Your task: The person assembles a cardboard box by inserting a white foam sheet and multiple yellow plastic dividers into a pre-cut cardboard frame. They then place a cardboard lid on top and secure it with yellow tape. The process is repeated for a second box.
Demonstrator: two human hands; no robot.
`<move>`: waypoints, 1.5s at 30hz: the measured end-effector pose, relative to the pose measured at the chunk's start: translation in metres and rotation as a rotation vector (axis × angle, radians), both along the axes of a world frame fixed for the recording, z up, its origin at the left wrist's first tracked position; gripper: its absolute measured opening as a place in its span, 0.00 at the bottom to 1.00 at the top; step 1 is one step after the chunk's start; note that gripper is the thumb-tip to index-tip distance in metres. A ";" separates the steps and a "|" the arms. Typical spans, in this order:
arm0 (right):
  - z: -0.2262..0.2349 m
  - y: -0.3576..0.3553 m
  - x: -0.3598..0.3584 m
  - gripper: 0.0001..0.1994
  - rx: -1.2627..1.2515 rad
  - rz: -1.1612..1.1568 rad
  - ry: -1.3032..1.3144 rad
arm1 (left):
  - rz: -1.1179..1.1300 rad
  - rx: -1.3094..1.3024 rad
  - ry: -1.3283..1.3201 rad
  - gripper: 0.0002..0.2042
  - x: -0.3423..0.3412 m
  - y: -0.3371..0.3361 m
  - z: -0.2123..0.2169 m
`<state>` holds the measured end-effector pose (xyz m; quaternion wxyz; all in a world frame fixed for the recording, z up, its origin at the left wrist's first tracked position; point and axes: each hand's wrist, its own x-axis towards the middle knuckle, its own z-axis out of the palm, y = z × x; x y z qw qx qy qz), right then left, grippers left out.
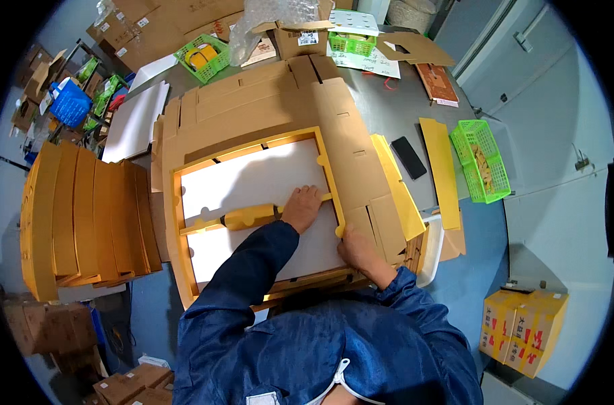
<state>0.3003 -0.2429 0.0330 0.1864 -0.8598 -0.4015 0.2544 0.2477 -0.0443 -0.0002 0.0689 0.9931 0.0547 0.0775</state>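
Note:
A shallow yellow cardboard box point(328, 172) with a white bottom lies in front of me on flattened brown cardboard. Across its middle runs a folded yellow cardboard divider point(249, 216), wider at its centre, with dark strips near that part. My left hand point(302, 208) is closed over the divider near its right end, hiding a piece of it. At the box's right wall, near the front corner, my right hand point(361, 248) grips the edge beside a rounded yellow tab point(340, 231). The undersides of both hands are hidden.
Several yellow box pieces point(84, 212) stand in a row at left. To the right lie a black phone point(409, 158), yellow cardboard strips point(440, 172) and a green basket point(481, 162) of small tan pieces. Another green basket point(202, 57) holds yellow tape rolls at the back.

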 end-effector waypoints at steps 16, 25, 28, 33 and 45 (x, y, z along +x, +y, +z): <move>0.002 0.053 0.059 0.14 0.139 0.121 -0.217 | 0.218 0.020 -0.199 0.25 0.037 0.029 -0.017; -0.059 -0.072 0.202 0.26 0.221 -0.290 -0.338 | 0.232 -0.504 0.084 0.15 -0.166 0.018 0.069; -0.098 -0.099 0.190 0.33 -0.047 -0.248 -0.357 | 0.180 -0.473 0.330 0.20 -0.240 -0.009 0.077; -0.124 -0.098 0.169 0.40 -0.111 -0.192 -0.527 | 0.105 -0.421 0.292 0.23 -0.267 -0.038 0.086; -0.115 -0.103 0.182 0.37 -0.028 -0.226 -0.453 | 0.483 -0.608 0.505 0.16 -0.180 -0.111 0.045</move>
